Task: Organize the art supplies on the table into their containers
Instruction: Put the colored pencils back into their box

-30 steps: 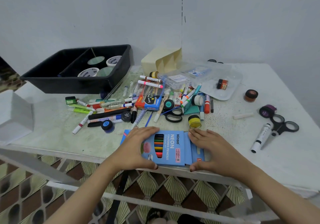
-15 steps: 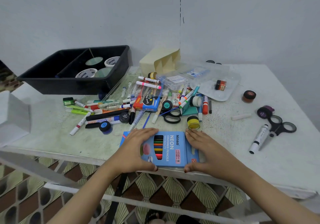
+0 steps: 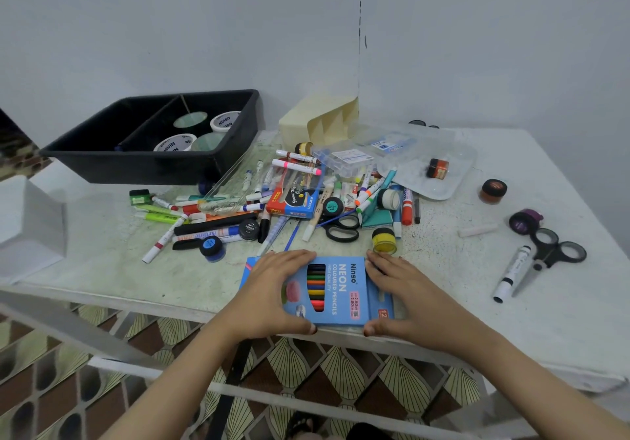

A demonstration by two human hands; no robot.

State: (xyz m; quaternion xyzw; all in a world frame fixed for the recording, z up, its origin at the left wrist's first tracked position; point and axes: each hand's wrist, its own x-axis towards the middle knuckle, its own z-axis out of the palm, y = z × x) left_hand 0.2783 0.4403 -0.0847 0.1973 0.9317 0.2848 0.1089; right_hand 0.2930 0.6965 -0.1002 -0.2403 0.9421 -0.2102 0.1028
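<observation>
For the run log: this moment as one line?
left hand: grips left end of blue cardboard coloured-pencil box | right hand: grips its right end | box: flat at front edge of white table | stowed: not yet

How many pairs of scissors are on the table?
2: black scissors at the pile's front edge, another pair near the table's right edge. Dark loops behind the clear box may be a third.
</observation>
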